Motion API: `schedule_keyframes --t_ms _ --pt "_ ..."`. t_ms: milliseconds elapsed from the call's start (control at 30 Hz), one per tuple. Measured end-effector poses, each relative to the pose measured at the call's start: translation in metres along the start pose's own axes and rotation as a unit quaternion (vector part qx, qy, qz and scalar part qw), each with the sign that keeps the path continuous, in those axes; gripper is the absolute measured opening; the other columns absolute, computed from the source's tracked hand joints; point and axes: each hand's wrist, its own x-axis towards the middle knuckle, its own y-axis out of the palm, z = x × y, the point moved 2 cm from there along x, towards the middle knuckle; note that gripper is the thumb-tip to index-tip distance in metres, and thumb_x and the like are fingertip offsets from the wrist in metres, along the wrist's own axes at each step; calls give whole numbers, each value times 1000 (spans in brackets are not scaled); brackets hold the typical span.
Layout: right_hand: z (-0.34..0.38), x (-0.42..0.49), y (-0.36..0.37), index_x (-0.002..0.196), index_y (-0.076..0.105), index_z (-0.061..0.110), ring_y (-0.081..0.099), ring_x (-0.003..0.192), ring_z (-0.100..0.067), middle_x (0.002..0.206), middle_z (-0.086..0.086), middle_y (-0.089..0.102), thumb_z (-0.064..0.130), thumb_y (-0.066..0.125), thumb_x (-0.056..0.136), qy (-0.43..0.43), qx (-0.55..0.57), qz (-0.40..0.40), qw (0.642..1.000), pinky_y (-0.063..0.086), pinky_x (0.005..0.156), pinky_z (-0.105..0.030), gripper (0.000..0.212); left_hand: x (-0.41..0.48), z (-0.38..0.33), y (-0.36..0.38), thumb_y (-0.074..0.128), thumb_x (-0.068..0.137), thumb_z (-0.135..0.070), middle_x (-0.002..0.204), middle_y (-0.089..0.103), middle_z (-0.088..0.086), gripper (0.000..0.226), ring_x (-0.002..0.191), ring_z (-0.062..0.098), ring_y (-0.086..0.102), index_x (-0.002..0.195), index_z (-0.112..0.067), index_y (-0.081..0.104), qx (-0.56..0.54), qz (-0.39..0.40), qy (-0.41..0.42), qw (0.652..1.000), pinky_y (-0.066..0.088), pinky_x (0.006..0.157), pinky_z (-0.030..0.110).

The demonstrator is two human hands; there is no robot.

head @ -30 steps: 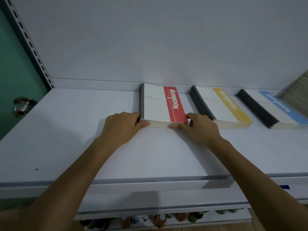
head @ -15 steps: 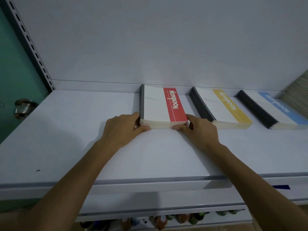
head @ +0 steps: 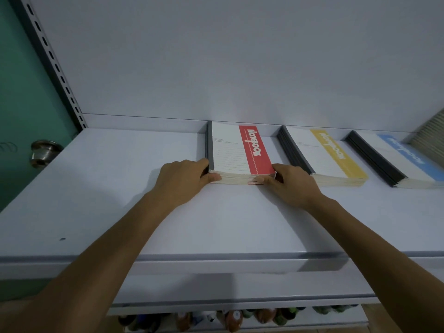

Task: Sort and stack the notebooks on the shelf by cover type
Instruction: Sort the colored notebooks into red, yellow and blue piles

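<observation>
Three stacks of notebooks lie in a row at the back of the white shelf (head: 96, 188). The red-banded stack (head: 235, 152) is in the middle of the view, the yellow-banded stack (head: 326, 155) is to its right, and the blue-banded stack (head: 398, 159) is furthest right. My left hand (head: 182, 181) grips the front left corner of the red stack, thumb along its page edge. At the front right corner, my right hand (head: 290, 183) holds the same stack, fingers wrapped around its side.
A slotted metal upright (head: 55, 66) runs up the left side, with a green door and its metal knob (head: 43, 152) beyond. A tan ridged object (head: 430, 138) leans at the far right. Bottles (head: 235, 318) stand on a lower shelf.
Both hands stay on the red stack's front corners. The stack's near page edges look more even than a second ago. The view has tilted slightly.
</observation>
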Motion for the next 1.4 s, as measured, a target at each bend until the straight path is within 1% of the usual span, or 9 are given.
schedule_keyframes --t_ms 200,367,567,633,733,933,1133,1267,1400 --pt "5 -6 4 113 54 16 65 76 -19 97 1 69 77 22 74 -9 -72 -23 997 56 69 -38 79 -3 -6 6 33 89 -64 73 60 0 47 58 18 44 83 -17 34 54 -11 -35 998 23 48 27" --pt "1 -4 3 102 60 18 60 68 -14 90 3 69 67 49 83 21 -55 -23 998 53 66 -30 54 -5 -4 2 46 89 -59 82 64 1 40 63 14 47 80 -22 37 -9 29 -31 999 25 48 26" --pt "8 -21 -8 109 63 14 63 73 -19 91 -4 70 52 53 90 15 -33 -27 999 53 69 -31 43 -23 -20 -15 55 82 -62 63 56 -6 46 47 5 37 64 -27 30 9 -48 -92 995 21 46 19" --pt "1 -41 -17 120 61 19 64 78 -18 94 -2 70 47 57 90 5 -12 -39 999 53 75 -31 42 -30 -45 -20 52 78 -63 69 64 -2 43 45 5 36 65 -28 31 0 -71 -67 995 23 47 13" --pt "-20 -73 -30 114 64 27 56 70 -9 85 7 68 44 56 91 -9 -19 -52 998 49 69 -26 29 -30 -106 -22 45 78 -62 67 64 -3 39 49 7 42 67 -25 38 -17 -90 5 996 25 49 11" --pt "-113 -115 -81 96 66 29 57 69 -12 78 11 64 36 58 92 56 -15 -104 993 48 64 -28 12 9 -233 6 48 88 -57 59 42 -13 35 55 13 47 72 -27 43 -88 -18 72 993 44 55 26" --pt "-269 -140 -139 88 62 26 57 70 -12 78 7 63 45 60 88 170 -6 -139 976 44 62 -27 19 66 -352 60 31 102 -35 79 53 7 28 73 28 54 98 -13 48 -53 96 110 988 25 50 31" --pt "-346 -138 -158 105 62 22 54 70 -13 79 7 59 50 60 87 208 -20 -121 970 37 59 -26 33 97 -393 82 34 101 -40 93 60 14 35 69 24 46 104 -8 48 -47 114 72 990 24 49 31" --pt "-372 -110 -166 111 62 20 59 86 -23 96 -1 58 62 60 80 174 -65 -79 979 42 68 -30 52 128 -409 95 43 93 -55 100 62 12 46 87 30 60 104 -10 48 -19 119 -4 993 32 57 31"
